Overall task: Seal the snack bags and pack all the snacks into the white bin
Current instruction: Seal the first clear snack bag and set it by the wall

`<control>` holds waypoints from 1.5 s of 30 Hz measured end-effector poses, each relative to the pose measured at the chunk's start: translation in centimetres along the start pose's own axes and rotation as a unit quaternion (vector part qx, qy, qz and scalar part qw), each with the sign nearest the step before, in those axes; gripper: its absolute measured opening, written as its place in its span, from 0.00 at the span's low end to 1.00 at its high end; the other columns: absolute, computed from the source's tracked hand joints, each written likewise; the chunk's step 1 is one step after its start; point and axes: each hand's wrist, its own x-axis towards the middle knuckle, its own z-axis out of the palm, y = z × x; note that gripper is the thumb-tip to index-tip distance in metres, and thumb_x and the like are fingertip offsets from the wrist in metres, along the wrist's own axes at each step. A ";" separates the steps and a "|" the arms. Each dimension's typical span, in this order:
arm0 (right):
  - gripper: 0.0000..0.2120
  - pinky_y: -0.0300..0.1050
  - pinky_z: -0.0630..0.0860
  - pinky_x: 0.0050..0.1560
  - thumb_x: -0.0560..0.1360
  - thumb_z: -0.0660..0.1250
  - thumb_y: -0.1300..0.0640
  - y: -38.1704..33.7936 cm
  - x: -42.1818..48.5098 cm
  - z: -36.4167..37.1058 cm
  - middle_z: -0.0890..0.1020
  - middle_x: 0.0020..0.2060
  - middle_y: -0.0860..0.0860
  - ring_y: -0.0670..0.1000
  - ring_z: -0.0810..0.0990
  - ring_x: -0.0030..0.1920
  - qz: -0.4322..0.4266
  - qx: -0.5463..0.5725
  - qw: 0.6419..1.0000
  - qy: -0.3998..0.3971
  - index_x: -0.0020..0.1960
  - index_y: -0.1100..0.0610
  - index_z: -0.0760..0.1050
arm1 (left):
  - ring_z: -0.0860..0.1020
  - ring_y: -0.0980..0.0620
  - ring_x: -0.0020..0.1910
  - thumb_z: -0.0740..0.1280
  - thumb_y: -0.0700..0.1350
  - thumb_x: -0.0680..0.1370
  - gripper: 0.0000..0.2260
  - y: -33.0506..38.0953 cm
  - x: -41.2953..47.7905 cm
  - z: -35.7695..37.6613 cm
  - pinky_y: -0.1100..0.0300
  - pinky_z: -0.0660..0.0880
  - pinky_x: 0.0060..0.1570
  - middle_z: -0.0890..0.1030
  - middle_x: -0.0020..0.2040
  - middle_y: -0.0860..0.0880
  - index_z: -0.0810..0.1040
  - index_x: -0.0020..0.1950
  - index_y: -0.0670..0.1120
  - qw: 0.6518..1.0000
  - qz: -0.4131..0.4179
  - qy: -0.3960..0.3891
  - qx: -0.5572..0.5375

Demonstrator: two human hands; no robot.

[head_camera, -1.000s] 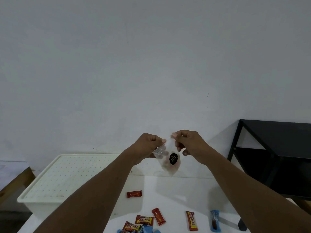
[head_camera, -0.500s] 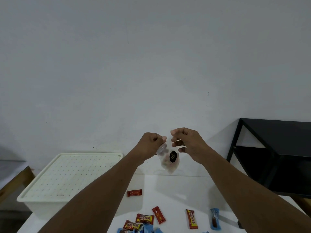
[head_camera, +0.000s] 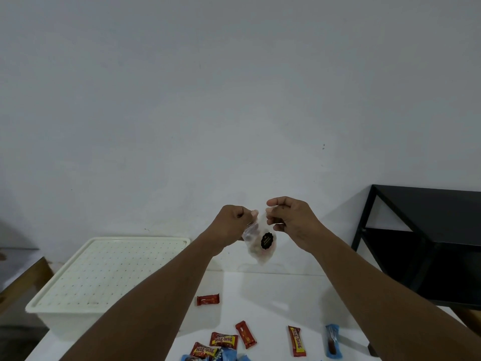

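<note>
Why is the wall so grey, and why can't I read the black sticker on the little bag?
Head view: dim, flat light greys the wall and casts soft shadows on the table. Head view: the snack bag, pinched by the left hand and right hand, is small and soft, so the writing on its black sticker can't be read.

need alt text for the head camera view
The left hand and right hand pinch the top of a clear plastic snack bag with a black label, held above a white table. Red and blue wrapped snacks lie below, beside a lidded white bin.
</note>
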 end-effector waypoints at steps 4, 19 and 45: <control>0.07 0.46 0.78 0.40 0.74 0.71 0.67 0.1 0.3 0.0 0.82 0.37 0.57 0.53 0.81 0.36 -0.001 0.037 0.998 0.052 0.51 0.63 0.79 | 0.84 0.51 0.42 0.65 0.47 0.81 0.14 -0.1 -0.5 -0.4 0.51 0.82 0.49 0.82 0.43 0.44 0.77 0.42 0.37 0.996 -0.029 0.013 -0.084; 0.11 0.46 0.76 0.42 0.73 0.74 0.56 2.1 1.8 -1.4 0.81 0.41 0.53 0.52 0.79 0.40 0.051 0.013 0.992 0.119 0.53 0.55 0.75 | 0.85 0.51 0.50 0.71 0.38 0.76 0.08 -4.2 0.6 1.1 0.49 0.81 0.55 0.85 0.53 0.55 0.86 0.51 0.49 0.999 -0.015 0.033 -0.028; 0.09 0.54 0.78 0.60 0.73 0.69 0.64 23.8 13.8 -4.7 0.82 0.54 0.53 0.57 0.81 0.59 0.210 -0.131 0.969 0.003 0.52 0.56 0.82 | 0.83 0.52 0.52 0.73 0.41 0.74 0.11 -23.7 12.8 5.9 0.62 0.76 0.51 0.84 0.55 0.54 0.83 0.54 0.53 0.980 -0.187 0.028 0.067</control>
